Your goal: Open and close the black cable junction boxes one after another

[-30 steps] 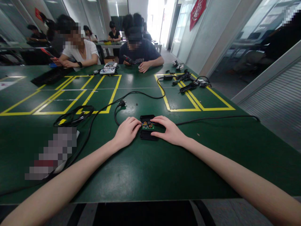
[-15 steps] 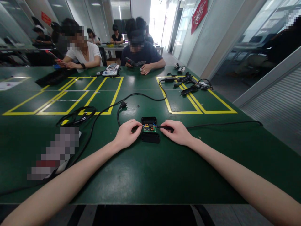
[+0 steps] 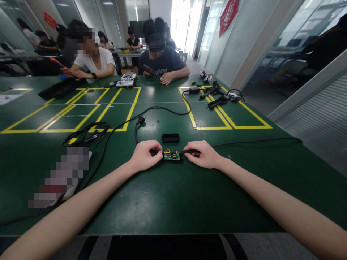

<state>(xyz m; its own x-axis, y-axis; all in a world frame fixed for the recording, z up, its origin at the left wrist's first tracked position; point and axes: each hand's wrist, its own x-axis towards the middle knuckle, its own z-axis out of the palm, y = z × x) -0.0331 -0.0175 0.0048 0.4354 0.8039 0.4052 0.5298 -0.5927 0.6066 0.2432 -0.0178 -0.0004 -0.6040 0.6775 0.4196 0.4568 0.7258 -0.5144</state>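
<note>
Between my hands a green circuit board with copper coils lies over a black case half, which shows along its lower edge. Whether the board is seated in it I cannot tell. My left hand pinches the black cable at the board's left end; the fingers hide most of that cable there. At the other end my right hand is closed on the black cable that runs off to the right. Just beyond the board sits the second black case half, apart from both hands.
A power plug and a coiled cable lie on the green table. At left is a blurred-out long object. Black parts lie within yellow tape at the far right. Two people sit across the table.
Both hands have brought the circuit board toward me, from between the two black case halves to over the nearer one. The farther case half has stayed in place.
</note>
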